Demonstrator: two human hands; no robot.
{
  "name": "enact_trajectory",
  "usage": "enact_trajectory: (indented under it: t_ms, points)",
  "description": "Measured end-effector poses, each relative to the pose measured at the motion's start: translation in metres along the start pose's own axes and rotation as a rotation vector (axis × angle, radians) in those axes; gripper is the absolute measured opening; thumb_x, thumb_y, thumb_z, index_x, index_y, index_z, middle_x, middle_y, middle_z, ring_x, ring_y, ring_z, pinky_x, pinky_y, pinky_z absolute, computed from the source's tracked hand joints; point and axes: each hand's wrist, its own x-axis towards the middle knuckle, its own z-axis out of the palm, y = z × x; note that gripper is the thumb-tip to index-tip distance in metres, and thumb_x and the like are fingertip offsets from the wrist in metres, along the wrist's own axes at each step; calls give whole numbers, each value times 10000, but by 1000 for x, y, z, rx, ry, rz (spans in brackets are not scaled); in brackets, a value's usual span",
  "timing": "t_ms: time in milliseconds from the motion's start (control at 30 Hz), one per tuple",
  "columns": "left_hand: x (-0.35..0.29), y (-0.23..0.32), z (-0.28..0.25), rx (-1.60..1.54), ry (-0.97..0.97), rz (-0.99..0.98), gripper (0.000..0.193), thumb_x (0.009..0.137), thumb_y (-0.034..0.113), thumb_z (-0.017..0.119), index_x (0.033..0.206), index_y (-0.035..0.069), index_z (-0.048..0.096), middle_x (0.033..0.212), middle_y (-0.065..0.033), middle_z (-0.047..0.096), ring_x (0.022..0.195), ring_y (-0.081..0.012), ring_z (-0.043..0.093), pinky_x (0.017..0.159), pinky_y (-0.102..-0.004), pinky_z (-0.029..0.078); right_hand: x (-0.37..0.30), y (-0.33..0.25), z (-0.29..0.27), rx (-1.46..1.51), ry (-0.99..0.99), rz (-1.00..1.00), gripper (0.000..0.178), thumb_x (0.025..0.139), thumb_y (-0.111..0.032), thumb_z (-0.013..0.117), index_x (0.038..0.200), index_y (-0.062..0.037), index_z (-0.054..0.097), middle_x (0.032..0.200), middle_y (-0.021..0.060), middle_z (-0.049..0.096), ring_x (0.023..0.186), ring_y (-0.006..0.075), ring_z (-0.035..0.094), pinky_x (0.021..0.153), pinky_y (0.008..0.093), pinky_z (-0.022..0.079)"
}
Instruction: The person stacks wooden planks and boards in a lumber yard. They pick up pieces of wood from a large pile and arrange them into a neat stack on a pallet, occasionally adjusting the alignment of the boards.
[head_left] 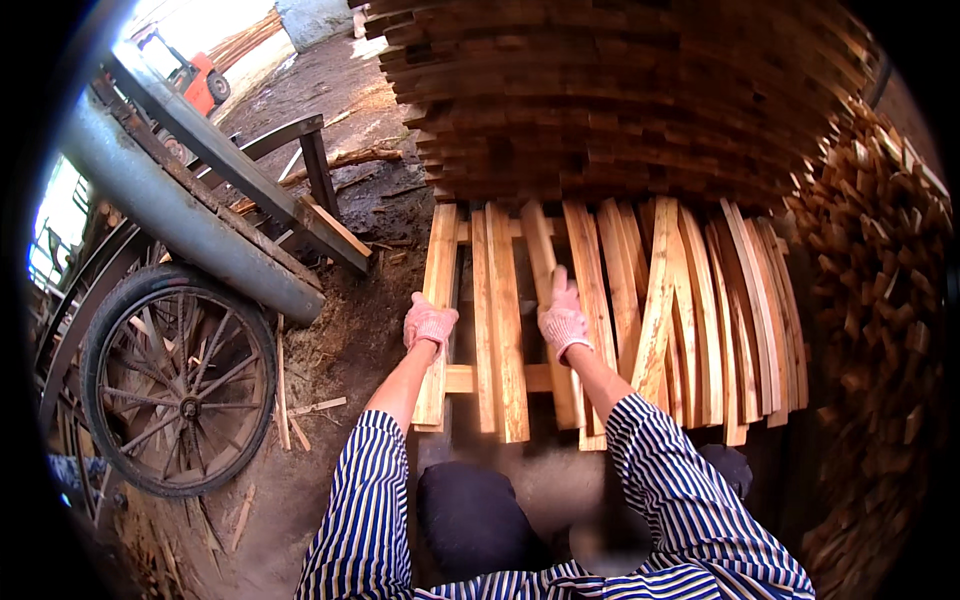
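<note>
Several pale wooden slats [506, 320] lie side by side in front of me, pointing away toward a tall stack. They rest across a wooden crosspiece [459, 379]. My left hand [430, 322], in a pink knitted glove, is closed on the leftmost slat [441, 258] at its outer edge. In a matching glove, my right hand [564, 318] grips another slat [540, 250] further right, one finger stretched forward along it. The undersides of both hands are hidden. To the right, more slats [707, 320] lie close together, with one [655, 300] slanting over its neighbours.
A high stack of wooden strips [620, 100] rises just beyond the slats. More piled wood [870, 250] stands at the right. On the left are a spoked wheel [185, 385], a thick grey pipe [190, 210] and a metal frame. A red vehicle [205, 85] stands far off.
</note>
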Motion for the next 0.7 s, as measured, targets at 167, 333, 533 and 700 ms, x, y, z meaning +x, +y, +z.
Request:
enact_trajectory:
  t_ms: [167,333,533,700]
  points:
    - [6,22,-9,-14,-28,-2,555,800,223,710,1277,46,486,1177,-230,677,1097,-388,687,870,-465,572,11,14,42,-261,610,-514,713,951,-91,526,1610,-112,255,1625,192,319,841,159,621,569,241,467]
    - [12,29,-10,-36,-32,-8,579,798,233,717,1290,48,474,1169,-228,679,1093,-385,689,882,-466,569,-15,-29,47,312,-201,-46,937,852,-442,702,1624,-190,235,1459,310,506,1320,441,547,1063,447,467]
    - [23,15,-6,-50,-76,42,628,796,287,727,1305,48,446,1138,-243,691,1066,-388,699,890,-472,564,-32,-65,55,50,39,-8,882,863,-355,703,1604,-211,247,1294,300,572,1107,452,645,924,524,526]
    - [69,-36,9,-300,-88,234,761,971,597,532,1504,74,388,1288,-276,642,1196,-441,623,967,-482,504,-35,-98,86,-87,-75,0,826,895,-346,665,1599,-219,254,1387,268,519,1173,445,631,955,506,527]
